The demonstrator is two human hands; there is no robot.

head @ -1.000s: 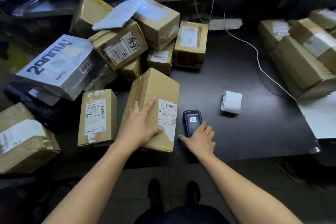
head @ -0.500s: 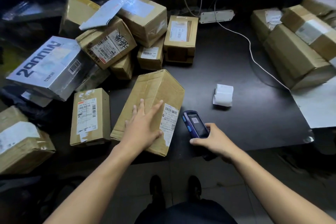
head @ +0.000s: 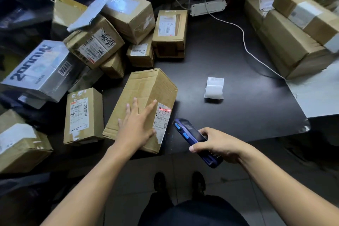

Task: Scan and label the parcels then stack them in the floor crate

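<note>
Dark table: creased brown parcel, white label.

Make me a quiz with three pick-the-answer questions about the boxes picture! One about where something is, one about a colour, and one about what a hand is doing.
1. Where does the red scan line fall?
A. on the white label of the box under the left hand
B. on the paper roll
C. on the silver box

2. What colour are the side buttons on the scanner?
A. green
B. blue
C. yellow

3. What is the left hand doing?
A. gripping the scanner
B. hanging free
C. resting flat on the box, fingers spread

Answers:
1 A: the red line glows across the barcode on the white label of the box.
2 B: two bright blue buttons show on the edge of the scanner held in the right hand.
3 C: the left hand lies on the cardboard with straight fingers.
</note>
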